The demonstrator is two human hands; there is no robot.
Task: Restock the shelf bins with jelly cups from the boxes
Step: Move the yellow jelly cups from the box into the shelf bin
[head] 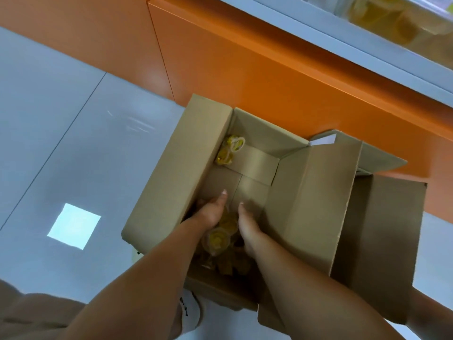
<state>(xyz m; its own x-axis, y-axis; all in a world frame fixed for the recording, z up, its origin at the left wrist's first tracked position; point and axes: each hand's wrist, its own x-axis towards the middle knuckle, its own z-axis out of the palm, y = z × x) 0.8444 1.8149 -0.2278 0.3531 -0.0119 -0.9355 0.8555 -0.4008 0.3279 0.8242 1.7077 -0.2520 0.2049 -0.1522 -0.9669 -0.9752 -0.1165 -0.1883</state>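
Jelly cups scooped up between two hands, low in a nearly empty box.

The left hand and right hand reach down into the near end of the box and press in on a small cluster of yellow cups from either side, thumbs straight and pointing away. The fingers go under and behind the cups, so I cannot tell how far they curl or whether they grip. The box stands open on the floor, most of its bottom bare. Two or three corner cups lie in the far left corner, well apart from the hands. A second box sits just beside it, its contents hidden. Up on the shelf, a bin shows yellow stock, blurred. By my reading this box is almost done: this handful and the corner cups are left to carry up.
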